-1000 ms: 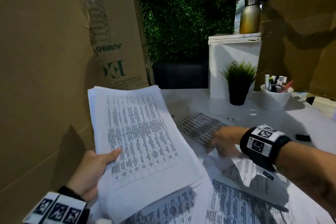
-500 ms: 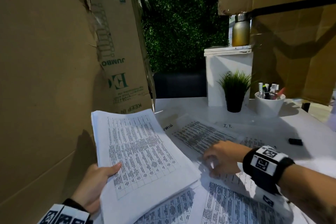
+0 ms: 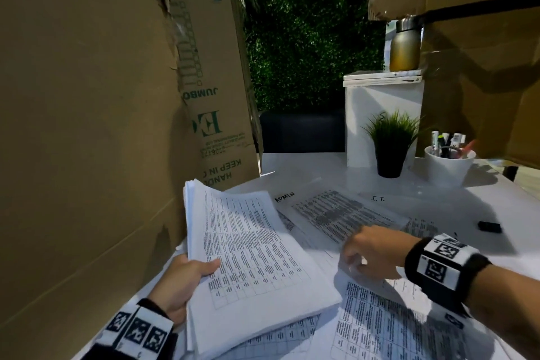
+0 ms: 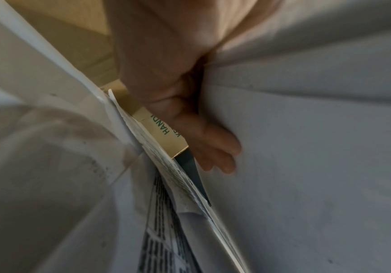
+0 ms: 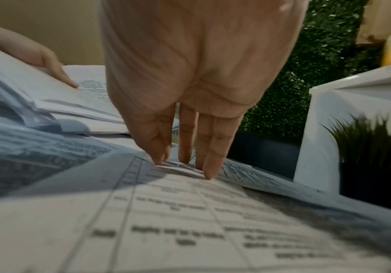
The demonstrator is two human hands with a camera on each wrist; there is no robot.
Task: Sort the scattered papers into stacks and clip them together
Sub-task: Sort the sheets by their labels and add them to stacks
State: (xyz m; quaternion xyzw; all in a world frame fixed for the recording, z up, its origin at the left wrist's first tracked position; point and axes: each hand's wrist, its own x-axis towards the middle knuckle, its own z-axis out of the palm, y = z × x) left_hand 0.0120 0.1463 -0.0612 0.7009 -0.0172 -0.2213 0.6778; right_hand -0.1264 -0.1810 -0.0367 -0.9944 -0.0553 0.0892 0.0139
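— Gripping the gathered stack point(image 3: 257, 254) lower now, left hand point(image 3: 181, 286), thumb on top, just above the surface point(image 3: 438, 193)?
— Yes. Right hand point(image 3: 368, 254), fingers point(image 5: 209, 162) straight, drawn nearer onto a loose sheet point(image 5: 189, 212). Probably adding it next; black clip point(image 3: 489, 226) beyond, untouched.

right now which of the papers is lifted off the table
The thick stack of papers gripped by the left hand; the other sheets lie flat on the table.
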